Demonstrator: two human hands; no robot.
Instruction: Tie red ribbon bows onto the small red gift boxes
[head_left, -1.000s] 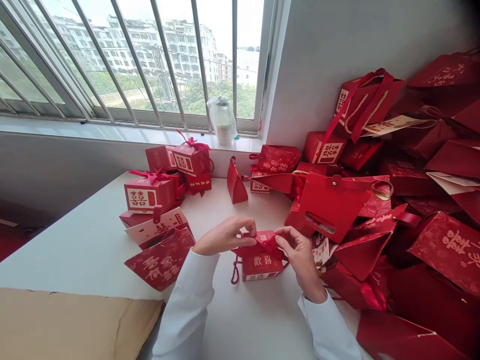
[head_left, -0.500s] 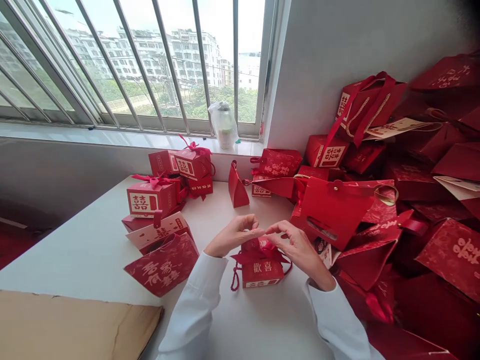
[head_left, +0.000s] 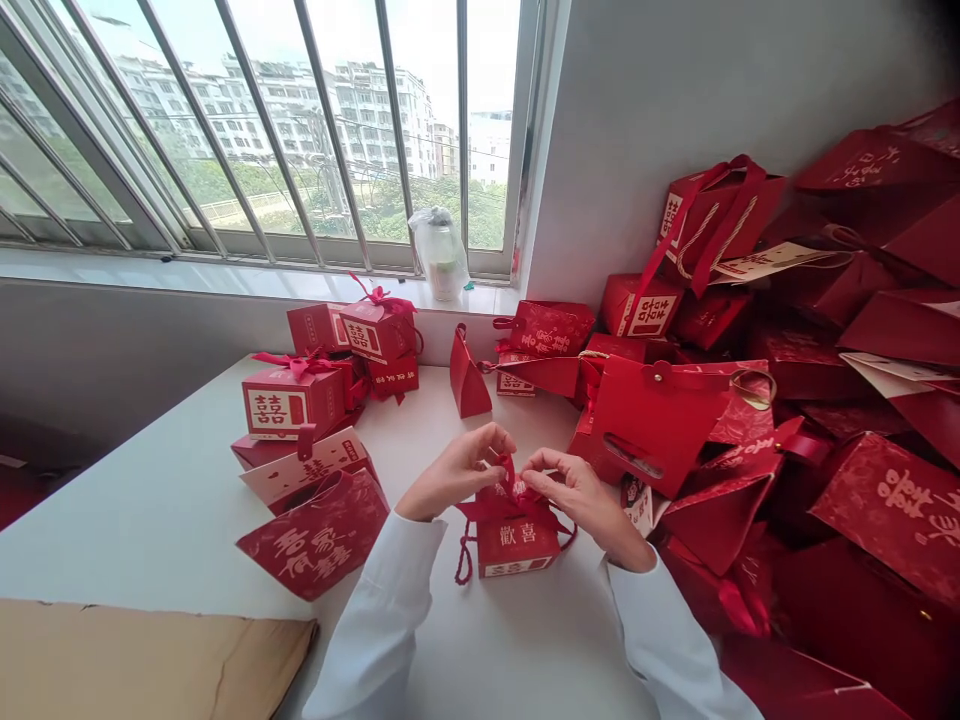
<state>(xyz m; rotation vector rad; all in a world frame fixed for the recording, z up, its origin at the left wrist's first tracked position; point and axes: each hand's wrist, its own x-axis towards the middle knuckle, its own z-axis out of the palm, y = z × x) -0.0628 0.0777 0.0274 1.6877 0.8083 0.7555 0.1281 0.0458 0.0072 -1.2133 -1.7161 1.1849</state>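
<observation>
Head view: left hand [head_left: 457, 473] and right hand [head_left: 583, 497] pinch ribbon [head_left: 517, 497] in their fingers atop the red box [head_left: 517, 550], tying apparently unfinished. Bow-topped boxes [head_left: 291, 402] stand at its ten o'clock.

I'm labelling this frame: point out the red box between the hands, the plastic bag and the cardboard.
Red box [head_left: 517, 549]: head view, the lettered face.
Plastic bag [head_left: 440, 255]: head view, middle of its front.
Cardboard [head_left: 142, 660]: head view, flat top.
</observation>
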